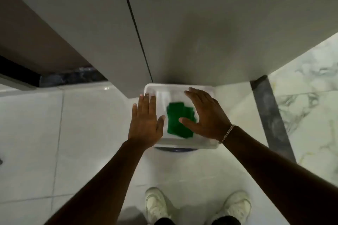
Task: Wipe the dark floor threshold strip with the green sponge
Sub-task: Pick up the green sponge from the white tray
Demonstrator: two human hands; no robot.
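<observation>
A green sponge (180, 119) lies inside a white square basin (182, 87) on the floor, against the foot of a grey cabinet. My left hand (145, 123) hovers flat and open over the basin's left edge. My right hand (205, 113), also open with fingers spread, is over the basin's right side, its thumb across the sponge's right edge. Neither hand holds anything. The dark threshold strip (270, 115) runs along the floor at the right, between white tiles and marble-patterned tiles.
Grey cabinet doors (182, 23) with a dark vertical gap rise straight ahead. A second dark strip (73, 76) lies at the left under a brown panel. My two white shoes (157, 204) stand on the white tiles below. Marble floor (311, 97) spreads to the right.
</observation>
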